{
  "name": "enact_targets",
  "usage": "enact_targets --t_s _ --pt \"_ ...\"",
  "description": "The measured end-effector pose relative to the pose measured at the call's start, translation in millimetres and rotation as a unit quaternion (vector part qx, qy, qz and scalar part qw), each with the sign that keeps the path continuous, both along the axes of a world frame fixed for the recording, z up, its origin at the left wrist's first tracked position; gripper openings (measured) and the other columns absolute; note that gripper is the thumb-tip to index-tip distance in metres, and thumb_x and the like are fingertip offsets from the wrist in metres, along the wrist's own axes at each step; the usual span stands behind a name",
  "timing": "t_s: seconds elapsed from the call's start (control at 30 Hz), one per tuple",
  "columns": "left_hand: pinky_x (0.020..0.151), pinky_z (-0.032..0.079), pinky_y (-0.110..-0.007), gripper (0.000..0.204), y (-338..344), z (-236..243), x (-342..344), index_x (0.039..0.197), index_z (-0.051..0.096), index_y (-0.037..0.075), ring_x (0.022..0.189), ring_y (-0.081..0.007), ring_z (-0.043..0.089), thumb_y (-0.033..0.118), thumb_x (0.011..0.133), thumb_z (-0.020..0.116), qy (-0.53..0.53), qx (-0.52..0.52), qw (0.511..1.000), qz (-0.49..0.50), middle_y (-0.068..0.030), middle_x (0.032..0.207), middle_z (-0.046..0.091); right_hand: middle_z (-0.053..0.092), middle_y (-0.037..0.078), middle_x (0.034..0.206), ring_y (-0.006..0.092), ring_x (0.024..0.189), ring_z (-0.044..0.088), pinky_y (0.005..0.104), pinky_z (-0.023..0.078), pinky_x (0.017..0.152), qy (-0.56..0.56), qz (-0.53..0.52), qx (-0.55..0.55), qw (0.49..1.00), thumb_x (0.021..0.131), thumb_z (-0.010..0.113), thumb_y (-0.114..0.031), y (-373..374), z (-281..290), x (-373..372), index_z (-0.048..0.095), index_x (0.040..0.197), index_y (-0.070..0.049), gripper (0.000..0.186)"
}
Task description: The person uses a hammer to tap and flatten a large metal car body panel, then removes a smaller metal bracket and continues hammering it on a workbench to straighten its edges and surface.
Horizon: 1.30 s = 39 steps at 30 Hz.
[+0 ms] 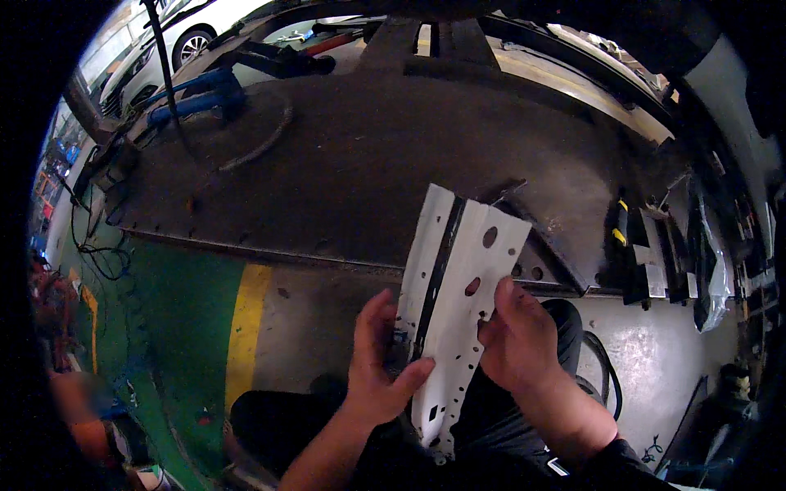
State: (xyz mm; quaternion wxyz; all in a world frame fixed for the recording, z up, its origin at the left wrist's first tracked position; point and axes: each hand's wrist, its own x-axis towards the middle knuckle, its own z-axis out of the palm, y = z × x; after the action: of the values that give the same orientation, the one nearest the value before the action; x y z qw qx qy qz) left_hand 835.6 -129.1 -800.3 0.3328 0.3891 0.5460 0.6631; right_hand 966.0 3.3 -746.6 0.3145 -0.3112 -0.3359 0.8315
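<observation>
In front of me a long white sheet-metal panel (446,295) stands tilted, its upper end leaning over the near edge of a dark steel table. Holes of several shapes pierce it, and a black strip runs lengthwise down its face. My left hand (385,372) grips the panel's left edge, thumb on the face and fingers partly hidden behind. On the opposite edge my right hand (524,340) is closed, its thumb pressed near a hole and its other fingertips out of sight. The panel's lower end comes down between my dark-trousered legs.
The dark steel table (352,164) spans the far side. On it lie a blue tool (201,98) and, behind the panel, a flat metal bar (553,245). Metal brackets (651,274) hang at its right. Cables (98,245) dangle left. A white car (168,45) stands beyond.
</observation>
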Motion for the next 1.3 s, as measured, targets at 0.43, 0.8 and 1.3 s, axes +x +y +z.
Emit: enact_targets --t_s 0.43,0.8,1.3 --pt "0.101 0.043 -0.038 0.065 28 -36 20 0.137 0.032 0.002 0.118 -0.0221 0.052 0.016 0.086 0.069 -0.343 -0.107 0.933 0.006 -0.0121 0.129 0.050 0.067 0.018 0.089 0.0344 0.085 0.065 0.0422 0.051 0.077 -0.367 0.354 0.575 0.640 0.095 0.055 -0.028 21 24 -65 0.068 0.105 -0.004 0.028" --pt "0.108 0.038 -0.051 0.056 81 -68 4 0.134 0.034 0.002 0.124 -0.0291 0.050 0.023 0.092 0.065 -0.483 -0.002 0.874 0.056 -0.0133 0.133 0.048 0.060 0.016 0.105 0.0343 0.100 0.060 0.0428 0.048 0.088 -0.407 0.234 0.673 0.571 0.087 0.065 -0.027 49 25 -50 0.063 0.113 -0.003 0.036" --pt "0.105 0.042 -0.053 0.047 94 -79 3 0.130 0.039 0.006 0.119 -0.0284 0.053 0.027 0.094 0.062 -0.454 -0.006 0.887 0.080 -0.0098 0.128 0.051 0.065 0.018 0.103 0.0354 0.099 0.062 0.0438 0.049 0.086 -0.667 0.220 0.575 0.420 0.083 0.071 -0.035 163 48 -5 0.068 0.098 -0.005 0.034"
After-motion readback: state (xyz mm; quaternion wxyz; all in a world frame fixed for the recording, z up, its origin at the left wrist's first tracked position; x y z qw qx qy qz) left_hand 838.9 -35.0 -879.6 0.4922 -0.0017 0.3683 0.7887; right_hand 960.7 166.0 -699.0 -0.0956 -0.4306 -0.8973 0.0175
